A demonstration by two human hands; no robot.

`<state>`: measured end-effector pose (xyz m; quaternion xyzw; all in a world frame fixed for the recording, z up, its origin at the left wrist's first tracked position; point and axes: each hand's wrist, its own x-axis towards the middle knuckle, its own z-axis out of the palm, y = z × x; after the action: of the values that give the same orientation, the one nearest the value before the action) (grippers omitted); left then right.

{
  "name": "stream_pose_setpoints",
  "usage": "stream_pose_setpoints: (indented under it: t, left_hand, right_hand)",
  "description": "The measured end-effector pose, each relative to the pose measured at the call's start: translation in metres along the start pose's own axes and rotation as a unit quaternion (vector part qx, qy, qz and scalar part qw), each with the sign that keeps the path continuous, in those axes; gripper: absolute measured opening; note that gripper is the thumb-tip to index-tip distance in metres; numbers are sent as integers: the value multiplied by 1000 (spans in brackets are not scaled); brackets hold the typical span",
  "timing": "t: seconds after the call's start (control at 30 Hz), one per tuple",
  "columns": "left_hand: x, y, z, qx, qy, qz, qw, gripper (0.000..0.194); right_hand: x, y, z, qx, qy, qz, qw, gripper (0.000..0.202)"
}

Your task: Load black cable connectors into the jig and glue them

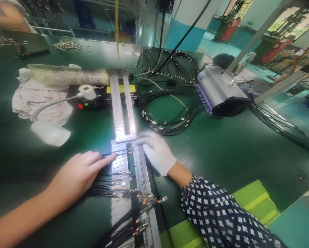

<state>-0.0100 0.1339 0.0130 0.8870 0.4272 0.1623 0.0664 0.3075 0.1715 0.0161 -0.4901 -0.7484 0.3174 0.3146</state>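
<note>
My bare left hand (83,170) is at the left side of a slotted metal fixture (119,162), its index finger stretched onto the metal plate. Thin black cables (118,151) run from its fingers across the plate, their small metal connectors (131,150) at the dark slot. In a white glove, my right hand (156,151) lies on the fixture's far right end, fingers extended towards the metal bar (130,113); its fingertips are blurred. Nearer me, several more cables with metal-and-orange ends (144,199) lie across the fixture.
Behind the fixture stand a black control box (92,103) with lit lights and a white lamp head (51,132) on a bendable neck. Coiled black cables (164,129) and a silver machine (223,89) lie to the right. Green-yellow pieces (257,203) sit at lower right. Another person's arm (7,17) shows at upper left.
</note>
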Motion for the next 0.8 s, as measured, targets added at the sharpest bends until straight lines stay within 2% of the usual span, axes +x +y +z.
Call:
stream_pose_setpoints:
  t: [0.1, 0.2, 0.4, 0.6, 0.7, 0.8]
  left_hand:
    - [-3, -6, 7, -23, 14, 1, 1000, 49]
    - [-6, -3, 7, -62, 11, -6, 998, 42]
    - [-23, 30, -8, -133, -19, -46, 990, 27]
    - [-33, 54, -22, -167, -54, -39, 984, 28]
    - [-30, 52, -30, -175, -79, -25, 981, 27]
    - [-25, 42, -36, -186, -104, 0, 977, 20]
  right_hand:
    - [3, -3, 0, -43, -24, 6, 999, 41]
    - [6, -7, 0, -69, -42, -2, 997, 42]
    - [3, -18, 2, -74, -27, -14, 997, 29]
    - [-32, -25, 3, -65, -36, -21, 997, 29]
    - [-50, -23, 5, -43, -5, -25, 999, 42]
    - [-56, -16, 9, -13, 59, 15, 998, 45]
